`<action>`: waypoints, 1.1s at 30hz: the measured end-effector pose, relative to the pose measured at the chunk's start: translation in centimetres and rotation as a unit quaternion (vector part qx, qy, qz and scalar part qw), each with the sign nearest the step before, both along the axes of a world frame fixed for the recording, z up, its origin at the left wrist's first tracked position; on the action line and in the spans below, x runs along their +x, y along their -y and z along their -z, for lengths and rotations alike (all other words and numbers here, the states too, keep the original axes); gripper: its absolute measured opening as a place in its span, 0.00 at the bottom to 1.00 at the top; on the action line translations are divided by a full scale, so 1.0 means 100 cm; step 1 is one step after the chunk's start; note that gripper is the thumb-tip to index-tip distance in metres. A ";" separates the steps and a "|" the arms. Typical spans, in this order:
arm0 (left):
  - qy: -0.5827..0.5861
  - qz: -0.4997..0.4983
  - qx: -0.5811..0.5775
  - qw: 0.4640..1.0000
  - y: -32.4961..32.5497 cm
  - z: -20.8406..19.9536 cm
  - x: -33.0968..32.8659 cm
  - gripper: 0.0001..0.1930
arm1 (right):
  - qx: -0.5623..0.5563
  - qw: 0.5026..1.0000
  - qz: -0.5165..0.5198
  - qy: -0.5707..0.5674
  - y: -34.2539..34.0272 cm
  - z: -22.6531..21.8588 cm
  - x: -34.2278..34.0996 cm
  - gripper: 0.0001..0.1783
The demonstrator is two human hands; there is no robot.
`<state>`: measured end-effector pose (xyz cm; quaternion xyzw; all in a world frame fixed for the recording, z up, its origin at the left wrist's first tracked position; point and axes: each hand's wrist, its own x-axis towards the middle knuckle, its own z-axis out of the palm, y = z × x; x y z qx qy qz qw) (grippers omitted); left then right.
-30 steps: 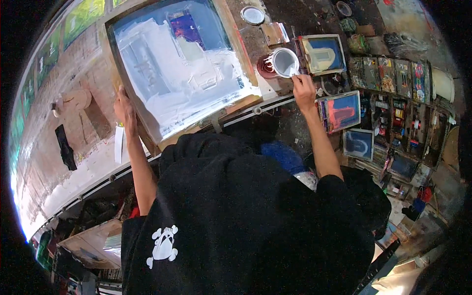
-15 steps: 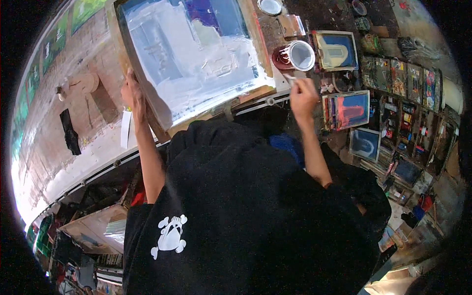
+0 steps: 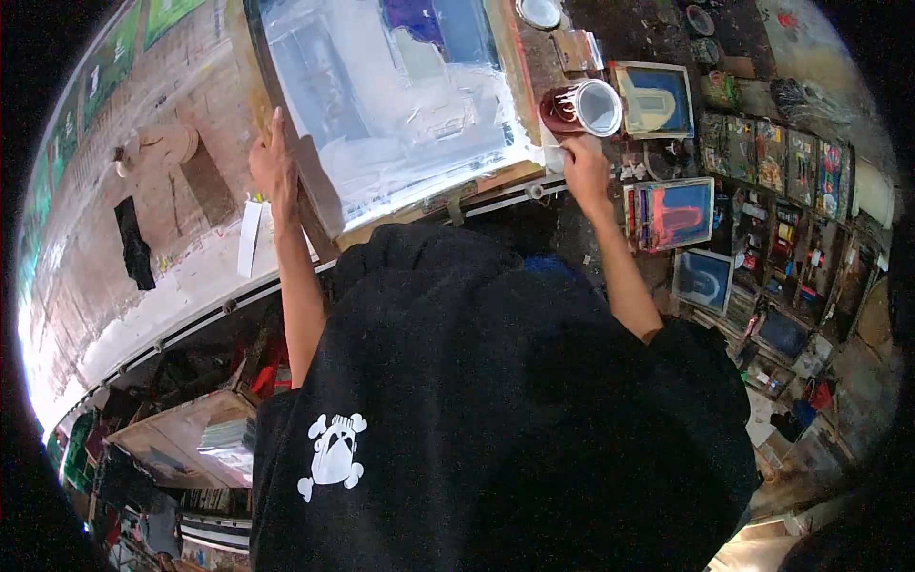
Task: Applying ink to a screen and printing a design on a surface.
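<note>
A wooden-framed printing screen [image 3: 448, 198] lies tilted on the table, its mesh smeared with white ink over blue and purple patches. At its left side, my left hand [image 3: 274, 172] grips the wooden edge, thumb pointing up along it. My right hand [image 3: 587, 173] is closed just off the screen's lower right corner, right below an ink can [image 3: 599, 107]. Something small and whitish shows by its fingertips; its kind is too unclear to tell. The can is dark red with white drips down its side and white ink inside.
Above the can are a round white lid [image 3: 539, 11] and a brownish card [image 3: 578, 51]. Several small framed screens [image 3: 669, 214] stand to the right, beside cluttered shelves [image 3: 786, 243]. Left on the table lie a tape roll [image 3: 176, 146], black strip [image 3: 133, 243] and white paper strip [image 3: 250, 238].
The view has shifted, so screen and can sit a little farther right. My right hand has come in closer under the can, and the whitish thing at its fingers shows differently. My left hand stays on the frame.
</note>
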<state>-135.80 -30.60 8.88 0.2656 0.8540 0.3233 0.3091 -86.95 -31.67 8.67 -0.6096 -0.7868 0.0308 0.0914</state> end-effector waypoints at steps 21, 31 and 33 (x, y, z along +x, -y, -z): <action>-0.159 0.131 0.087 0.975 -0.006 0.103 -0.060 0.37 | -0.049 0.965 -0.022 -0.257 0.007 -0.012 0.047 0.06; 0.019 0.104 0.106 0.989 -0.009 0.062 -0.020 0.33 | 0.241 0.970 -0.022 -0.017 -0.033 -0.037 0.087 0.07; 0.022 0.063 0.054 0.996 -0.016 0.065 -0.025 0.33 | 0.213 0.975 -0.060 0.017 -0.026 -0.024 0.088 0.10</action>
